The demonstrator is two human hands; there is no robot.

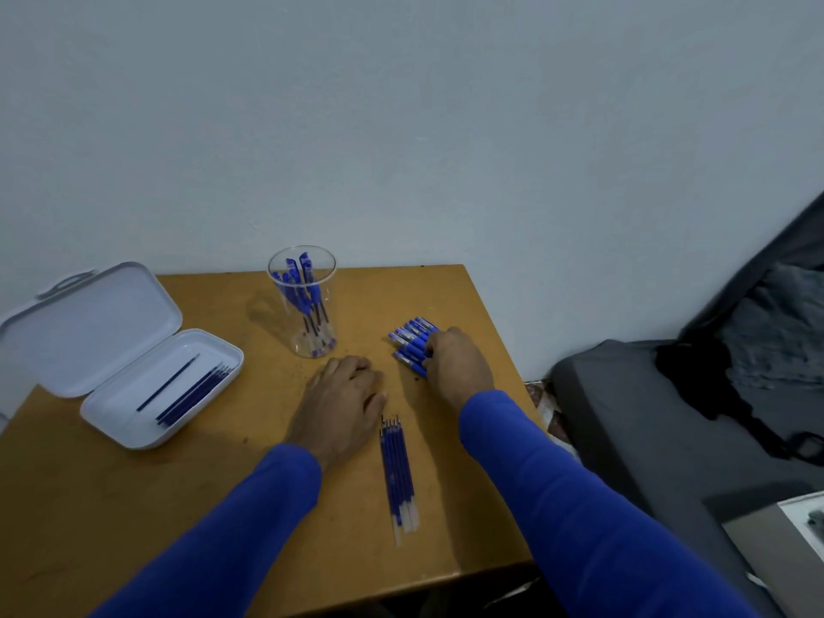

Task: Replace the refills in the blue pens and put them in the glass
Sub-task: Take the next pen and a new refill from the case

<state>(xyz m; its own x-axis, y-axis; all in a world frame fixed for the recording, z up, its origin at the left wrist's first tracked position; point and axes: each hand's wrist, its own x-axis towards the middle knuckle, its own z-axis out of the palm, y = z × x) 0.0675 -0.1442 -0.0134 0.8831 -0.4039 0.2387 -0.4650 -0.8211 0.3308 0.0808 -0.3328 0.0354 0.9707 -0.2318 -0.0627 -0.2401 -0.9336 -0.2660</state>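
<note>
The right hand [455,359] is curling its fingers round one pen in the row of blue pens [412,343], likely choosing the next to refill. The left hand [345,394] is lying flat and loose on the table [133,506], holding nothing, near the refills [397,470] and the glass [303,301].

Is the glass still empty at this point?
No. The glass at the back of the table already holds several blue pens standing upright inside it.

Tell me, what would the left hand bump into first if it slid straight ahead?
Probably the glass. The left hand lies on the table, fingers pointing at its base, with only bare tabletop between. Depth is hard to judge.
</note>
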